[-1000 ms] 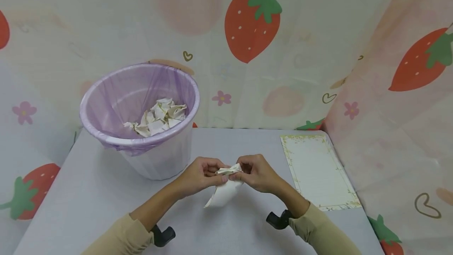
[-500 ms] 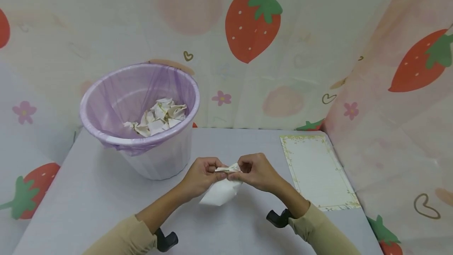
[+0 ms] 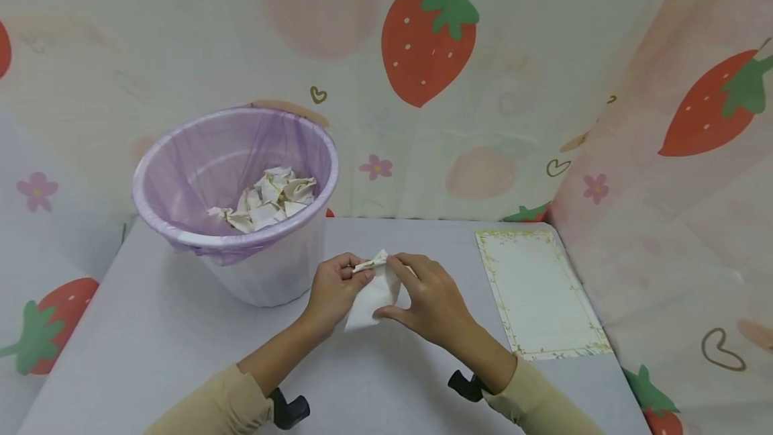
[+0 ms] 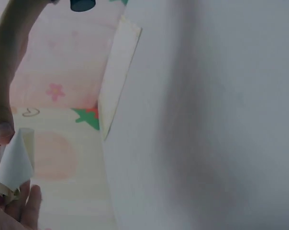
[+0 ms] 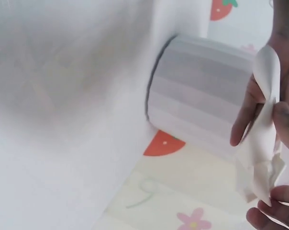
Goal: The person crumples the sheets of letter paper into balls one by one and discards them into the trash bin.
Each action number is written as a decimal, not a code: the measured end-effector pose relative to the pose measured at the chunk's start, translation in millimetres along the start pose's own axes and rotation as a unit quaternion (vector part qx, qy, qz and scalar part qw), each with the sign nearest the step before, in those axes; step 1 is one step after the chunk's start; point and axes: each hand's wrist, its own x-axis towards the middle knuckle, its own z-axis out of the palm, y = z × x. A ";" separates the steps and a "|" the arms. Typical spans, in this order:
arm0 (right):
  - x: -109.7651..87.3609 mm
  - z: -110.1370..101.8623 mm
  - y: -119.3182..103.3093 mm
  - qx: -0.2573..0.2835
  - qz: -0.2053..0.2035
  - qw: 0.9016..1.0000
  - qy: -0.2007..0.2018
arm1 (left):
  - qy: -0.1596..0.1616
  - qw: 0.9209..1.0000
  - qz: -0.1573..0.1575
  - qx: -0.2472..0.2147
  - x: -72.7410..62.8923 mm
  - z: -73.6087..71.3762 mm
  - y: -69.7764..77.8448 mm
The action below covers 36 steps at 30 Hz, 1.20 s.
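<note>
In front and to the right of the purple-lined round white bin, the left hand is pinching a partly crumpled white paper sheet; the right hand, spreading wide, is touching it.

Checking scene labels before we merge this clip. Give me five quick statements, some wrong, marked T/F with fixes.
1. The left hand pinches a partly folded piece of paper. True.
2. The bin stands on the person's right. False: it stands on the left.
3. Crumpled papers lie inside the bin's purple liner. True.
4. The right hand holds the sheet with the floral border. False: that sheet lies on the table.
5. The wall covering is plain. False: it is printed with strawberries, flowers and hearts.
</note>
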 end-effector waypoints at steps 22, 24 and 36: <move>-0.3 4.9 -0.2 0.054 0.001 0.998 -0.016 | -0.013 0.996 -0.065 -0.056 -3.9 -1.2 3.4; 0.8 3.9 0.5 0.063 0.002 0.998 -0.009 | -0.021 0.996 -0.065 -0.057 -4.1 -1.4 3.4; 12.3 -1.2 2.6 0.128 0.019 0.991 0.021 | -0.041 0.999 -0.004 -0.023 -6.5 0.1 3.0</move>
